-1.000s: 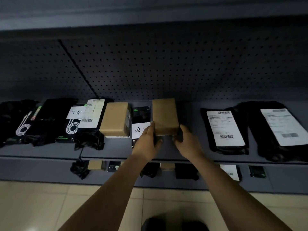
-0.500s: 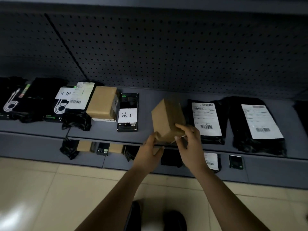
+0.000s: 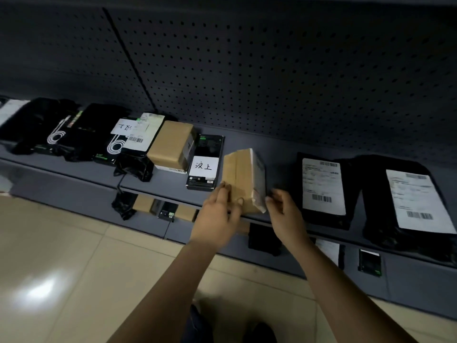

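Pegboard (image 3: 272, 70): dark, perforated, forms the back wall.
Shelf (image 3: 279, 147): grey, runs left to right below the pegboard.
Taped carton (image 3: 170, 142): brown, lies flat, just beside the black box.
Black box (image 3: 205, 162): flat, white handwritten label on its near half.
Black bags (image 3: 324, 189): two at right, each with a white barcode label.
Cable packs (image 3: 57, 134): black, at left.
Lower shelf (image 3: 408, 271): holds small boxes and bags.
Floor (image 3: 74, 268): glossy beige tiles.

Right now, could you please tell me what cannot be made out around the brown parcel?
Head view: side print on the brown parcel, blurred by motion.
Head view: whether the right hand touches it, blurred.
Head view: lower-shelf items, partly hidden by the upper shelf.
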The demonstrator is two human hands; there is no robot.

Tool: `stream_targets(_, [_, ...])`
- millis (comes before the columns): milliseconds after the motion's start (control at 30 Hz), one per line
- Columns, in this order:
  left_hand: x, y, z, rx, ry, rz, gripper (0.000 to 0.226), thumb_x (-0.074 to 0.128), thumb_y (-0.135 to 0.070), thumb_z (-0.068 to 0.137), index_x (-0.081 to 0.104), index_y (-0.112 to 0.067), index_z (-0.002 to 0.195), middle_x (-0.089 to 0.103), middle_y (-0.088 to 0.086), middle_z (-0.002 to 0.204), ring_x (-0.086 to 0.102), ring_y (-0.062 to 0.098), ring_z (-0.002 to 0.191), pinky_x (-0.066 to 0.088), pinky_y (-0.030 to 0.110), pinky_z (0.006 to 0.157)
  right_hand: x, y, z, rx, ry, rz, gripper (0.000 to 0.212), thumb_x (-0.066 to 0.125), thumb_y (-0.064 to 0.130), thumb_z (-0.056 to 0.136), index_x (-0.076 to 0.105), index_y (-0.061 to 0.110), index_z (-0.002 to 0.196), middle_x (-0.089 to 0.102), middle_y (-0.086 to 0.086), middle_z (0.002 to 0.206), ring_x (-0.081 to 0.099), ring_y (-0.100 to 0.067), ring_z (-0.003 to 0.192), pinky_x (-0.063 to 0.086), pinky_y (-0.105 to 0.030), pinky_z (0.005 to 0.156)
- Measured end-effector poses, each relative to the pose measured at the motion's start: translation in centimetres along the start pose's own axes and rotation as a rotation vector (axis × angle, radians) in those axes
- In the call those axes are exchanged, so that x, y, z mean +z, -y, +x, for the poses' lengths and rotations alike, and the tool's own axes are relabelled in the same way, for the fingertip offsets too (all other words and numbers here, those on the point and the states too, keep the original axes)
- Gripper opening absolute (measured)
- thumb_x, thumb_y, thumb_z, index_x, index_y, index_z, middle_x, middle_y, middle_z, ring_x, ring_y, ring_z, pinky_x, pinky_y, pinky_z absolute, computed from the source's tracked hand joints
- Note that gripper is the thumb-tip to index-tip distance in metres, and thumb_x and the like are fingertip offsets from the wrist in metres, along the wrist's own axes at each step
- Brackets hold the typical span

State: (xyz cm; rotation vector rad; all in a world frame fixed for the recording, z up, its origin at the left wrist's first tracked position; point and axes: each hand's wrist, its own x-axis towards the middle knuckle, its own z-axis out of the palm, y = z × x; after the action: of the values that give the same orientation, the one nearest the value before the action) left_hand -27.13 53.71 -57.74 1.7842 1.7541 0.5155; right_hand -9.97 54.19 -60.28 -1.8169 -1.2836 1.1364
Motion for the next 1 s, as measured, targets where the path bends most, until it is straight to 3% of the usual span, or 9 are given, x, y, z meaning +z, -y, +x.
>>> stream_targets(100, [-0.6,0.4,-0.1,-0.183,-0.019,-0.244,0.062,0.047,-0.06,0.092,0.044,-0.017,0.137,0.056,0.0,0.127,0.055,0.017,0.108,0.046,0.032,0.089,1.1,0.9,0.9,0.104,0.139,0.016,0.049,0.047,0.042,0.1,0.045,0.017,0.142,0.056,-0.003,0.135,0.054,-0.02,0.12,0.038,-0.025,0.088])
stream_targets(200, [-0.4,0.7,0.2,-0.348,-0.054,-0.572,0.056,0.055,-0.063,0.087,0.051,-0.019,0.122,0.065,-0.006,0.112,0.062,0.015,0.089,0.051,0.033,0.077,2.0,2.0,0.8,0.057,0.119,0.091,0.041,0.05,0.039,0.099,0.054,0.02,0.135,0.062,0.002,0.124,0.058,-0.015,0.112,0.041,-0.023,0.081])
stream_targets(333, [0.6,0.7,-0.3,-0.343,-0.096,-0.813,0.028,0.055,-0.026,0.099,0.051,-0.011,0.122,0.065,-0.005,0.115,0.062,0.004,0.105,0.05,0.014,0.085,1.7,2.5,-0.3,-0.051,0.035,0.197,0.038,0.063,0.031,0.093,0.053,0.027,0.13,0.061,0.012,0.121,0.058,-0.001,0.106,0.043,-0.012,0.081])
stream_targets(433, [0.8,0.6,-0.9,-0.258,-0.104,-0.928,0.028,0.049,-0.008,0.1,0.047,-0.007,0.128,0.063,0.001,0.121,0.06,0.007,0.113,0.049,0.021,0.095,1.4,2.5,-1.2,-0.129,0.003,0.254,0.036,0.068,0.022,0.09,0.052,0.039,0.118,0.058,0.014,0.123,0.055,0.003,0.112,0.046,-0.013,0.086])
stream_targets(533, [0.6,0.5,-1.3,-0.199,-0.102,-0.944,0.031,0.046,-0.002,0.099,0.044,-0.008,0.13,0.061,0.004,0.125,0.057,0.011,0.118,0.047,0.026,0.1,1.2,2.7,-2.0,-0.174,-0.026,0.312,0.039,0.069,0.012,0.088,0.051,0.036,0.112,0.059,0.015,0.12,0.054,0.01,0.109,0.047,-0.01,0.086])
stream_targets(633, [0.3,0.3,-1.5,-0.163,-0.083,-0.959,0.035,0.046,-0.002,0.099,0.043,-0.014,0.132,0.06,0.001,0.127,0.055,0.011,0.12,0.047,0.021,0.096,0.9,2.8,-2.4,-0.175,-0.019,0.353,0.037,0.07,0.009,0.087,0.052,0.029,0.113,0.06,0.016,0.117,0.056,0.011,0.107,0.047,-0.009,0.084])
stream_targets(833, [-0.6,-0.3,-1.7,-0.081,-0.151,-0.917,0.05,0.067,-0.029,0.09,0.043,-0.031,0.134,0.059,-0.009,0.125,0.055,0.008,0.12,0.05,0.026,0.094,0.4,3.6,-2.9,-0.107,0.058,0.423,0.032,0.071,0.018,0.087,0.055,0.025,0.114,0.066,0.013,0.114,0.063,0.002,0.104,0.052,-0.017,0.083])
stream_targets(933, [-1.4,-0.5,-1.4,-0.092,-0.252,-0.819,0.056,0.078,-0.028,0.08,0.05,-0.028,0.129,0.055,0.002,0.126,0.06,0.004,0.108,0.052,0.02,0.084,-0.5,3.8,-3.1,-0.115,0.009,0.234,0.032,0.073,0.025,0.085,0.058,0.025,0.114,0.065,0.011,0.111,0.063,0.0,0.101,0.051,-0.012,0.075])
stream_targets(1000, [-2.1,0.0,-1.2,-0.094,-0.245,-0.74,0.066,0.086,-0.033,0.07,0.052,-0.031,0.126,0.052,0.005,0.127,0.062,0.007,0.106,0.057,0.029,0.083,-1.5,3.9,-3.0,-0.234,-0.07,0.024,0.034,0.074,0.023,0.085,0.059,0.022,0.116,0.062,0.004,0.11,0.06,-0.007,0.099,0.046,-0.011,0.076])
